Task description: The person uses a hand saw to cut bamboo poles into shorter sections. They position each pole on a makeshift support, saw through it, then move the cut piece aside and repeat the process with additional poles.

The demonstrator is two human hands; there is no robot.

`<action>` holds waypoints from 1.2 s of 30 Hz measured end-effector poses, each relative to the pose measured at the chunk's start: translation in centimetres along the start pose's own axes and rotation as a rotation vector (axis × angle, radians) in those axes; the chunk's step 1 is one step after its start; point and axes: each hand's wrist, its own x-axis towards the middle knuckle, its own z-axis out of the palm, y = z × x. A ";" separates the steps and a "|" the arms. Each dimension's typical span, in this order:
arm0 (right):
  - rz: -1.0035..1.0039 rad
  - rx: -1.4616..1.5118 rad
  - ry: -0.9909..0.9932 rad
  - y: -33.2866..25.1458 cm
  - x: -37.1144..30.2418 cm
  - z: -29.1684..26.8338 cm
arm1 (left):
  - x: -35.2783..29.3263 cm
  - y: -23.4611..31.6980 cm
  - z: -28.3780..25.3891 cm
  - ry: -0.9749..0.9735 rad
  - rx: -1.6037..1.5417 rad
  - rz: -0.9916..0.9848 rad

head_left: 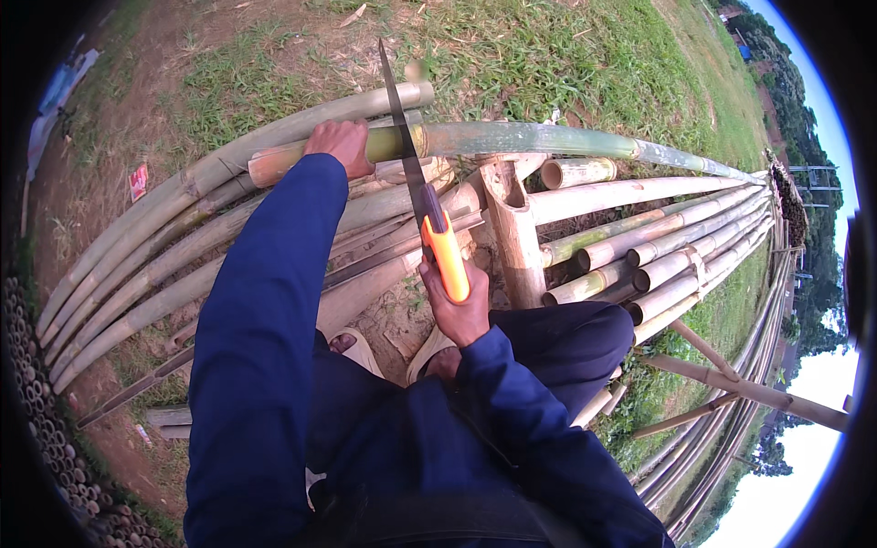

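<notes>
A green bamboo pole point(539, 139) lies crosswise in front of me, its cut end toward the left. Wrapped over the pole near that end is my left hand point(340, 148). My right hand point(458, 306) is closed around the orange handle of a hand saw point(402, 119). The dark blade points away from me and crosses the pole at a ring-like joint, just right of my left hand. From this view I cannot tell how deep the blade sits. An upright bamboo post point(514, 242) with a notched top stands right of the saw, close to the pole.
Several cut bamboo poles point(671, 251) lie stacked at the right, open ends toward me. More long poles point(137, 274) spread to the left. Piled bamboo pieces point(59, 447) fill the lower left edge. A bamboo frame point(749, 388) stands at right; grass point(585, 55) lies beyond.
</notes>
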 end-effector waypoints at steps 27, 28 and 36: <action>0.027 -0.051 -0.067 -0.9 4.8 -0.2 | 0.7 0.6 0.6 0.011 0.008 0.014; -0.010 -0.061 -0.057 -1.2 5.3 0.4 | 0.4 0.6 0.7 0.009 0.006 0.015; 0.034 -0.012 -0.084 -4.0 -11.4 -6.2 | -1.1 0.6 0.1 0.022 0.020 -0.006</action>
